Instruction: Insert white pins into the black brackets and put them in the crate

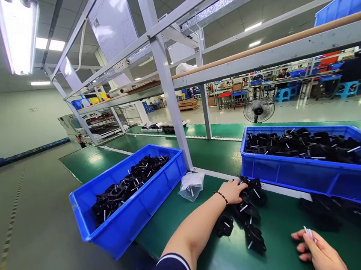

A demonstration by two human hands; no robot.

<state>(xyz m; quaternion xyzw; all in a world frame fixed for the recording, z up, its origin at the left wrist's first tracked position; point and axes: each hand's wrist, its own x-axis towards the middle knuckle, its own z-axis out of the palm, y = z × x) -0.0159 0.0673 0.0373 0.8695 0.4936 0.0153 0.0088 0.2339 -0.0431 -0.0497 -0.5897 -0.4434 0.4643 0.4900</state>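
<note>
My left hand (233,191), with a beaded bracelet at the wrist, reaches to the far end of a small pile of black plastic parts (248,209) on the green table. Its fingers are bent round one of these parts, and the fingertips are partly hidden. White pins stick out of several parts. Lower right, my right hand (321,251) pinches a few small white pins (308,232) between thumb and fingers, above the tabletop. A clear plastic bag (191,186) with white pins inside lies left of my left hand.
Blue bins of black parts stand at the left (132,204) and right (294,170). More dark parts (340,210) lie before the right bin. A metal frame post (172,97) rises behind the bag, carrying a shelf (271,52). Beyond is a fan (259,110); people sit farther off.
</note>
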